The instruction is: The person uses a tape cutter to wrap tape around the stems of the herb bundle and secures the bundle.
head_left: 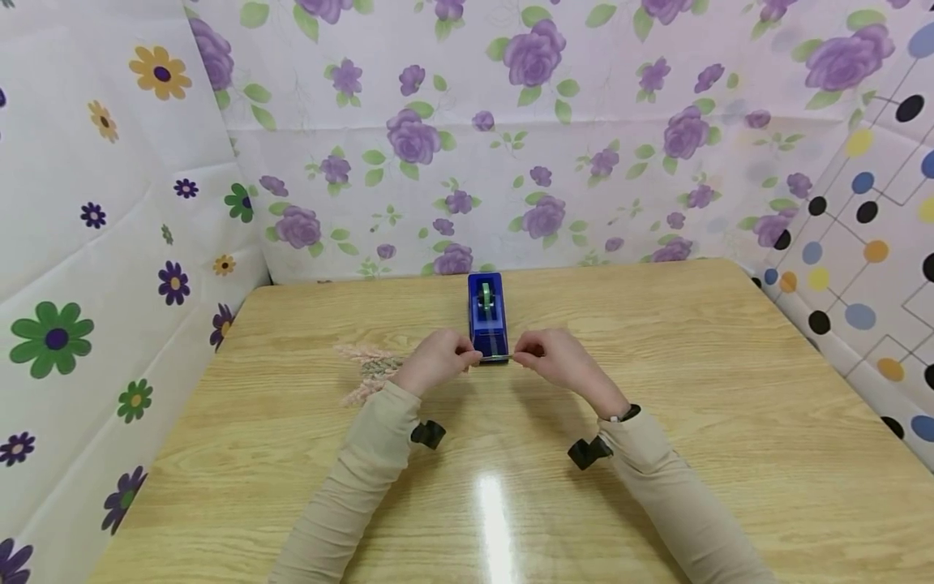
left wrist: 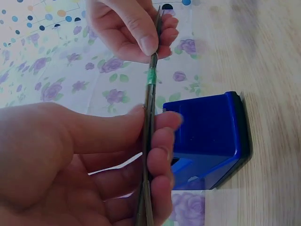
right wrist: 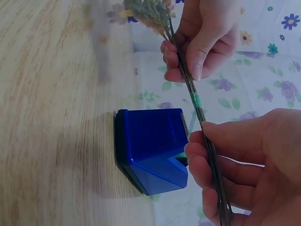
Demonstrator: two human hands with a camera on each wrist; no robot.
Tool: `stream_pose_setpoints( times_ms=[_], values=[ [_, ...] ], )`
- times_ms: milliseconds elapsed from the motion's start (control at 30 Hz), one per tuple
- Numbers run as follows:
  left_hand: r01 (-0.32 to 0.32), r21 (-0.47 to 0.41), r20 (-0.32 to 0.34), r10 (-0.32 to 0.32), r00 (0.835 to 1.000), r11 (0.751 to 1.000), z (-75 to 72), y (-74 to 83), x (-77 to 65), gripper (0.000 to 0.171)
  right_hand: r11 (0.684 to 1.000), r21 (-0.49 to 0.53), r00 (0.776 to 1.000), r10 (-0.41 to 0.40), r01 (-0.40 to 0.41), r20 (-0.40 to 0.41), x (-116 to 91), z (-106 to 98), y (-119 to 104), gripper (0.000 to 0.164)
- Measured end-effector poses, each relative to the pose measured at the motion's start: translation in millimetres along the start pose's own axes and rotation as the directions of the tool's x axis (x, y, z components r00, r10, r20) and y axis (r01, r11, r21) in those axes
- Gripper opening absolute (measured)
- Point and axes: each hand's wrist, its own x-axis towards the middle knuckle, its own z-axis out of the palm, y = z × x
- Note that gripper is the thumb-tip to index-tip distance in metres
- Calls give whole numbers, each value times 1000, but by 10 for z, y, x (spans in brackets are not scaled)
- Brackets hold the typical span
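Note:
My left hand [head_left: 441, 361] and right hand [head_left: 558, 357] both pinch a bundle of thin dark stems [right wrist: 192, 89], level in front of the tape dispenser. Pale pink and greenish dried flower heads [head_left: 372, 369] stick out to the left, past my left hand. Between the two hands, a band of green tape [left wrist: 152, 76] is wrapped around the stems. The blue tape dispenser [head_left: 487, 326] stands just behind the stems, its toothed cutting edge [right wrist: 185, 123] turned toward them. A green tape roll [head_left: 486, 296] sits inside it.
The wooden table [head_left: 657, 422] ends at a cloth backdrop with purple flowers [head_left: 412, 138] behind the dispenser. Patterned cloths also hang at the left and right. Each wrist carries a black camera mount [head_left: 428, 434].

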Motion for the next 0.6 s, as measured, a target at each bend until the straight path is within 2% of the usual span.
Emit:
stream_pose_setpoints(
  times_ms=[167, 300, 467, 600],
  values=[
    [-28, 29, -59, 30, 998, 999, 11, -12, 13, 21, 1000, 3, 1000, 1, -1, -15, -2, -4, -1, 8],
    [-25, 47, -96, 30, 995, 999, 1, -11, 17, 17, 1000, 24, 1000, -11, 11, 8, 10, -14, 5, 8],
    [9, 57, -95, -3, 995, 998, 5, -13, 15, 16, 999, 32, 998, -7, 5, 68, 22, -14, 36, 17],
    [8, 69, -100, -1, 995, 998, 31, -17, 13, 14, 1000, 24, 998, -1, -1, 64, 15, -1, 49, 17]
  ],
)
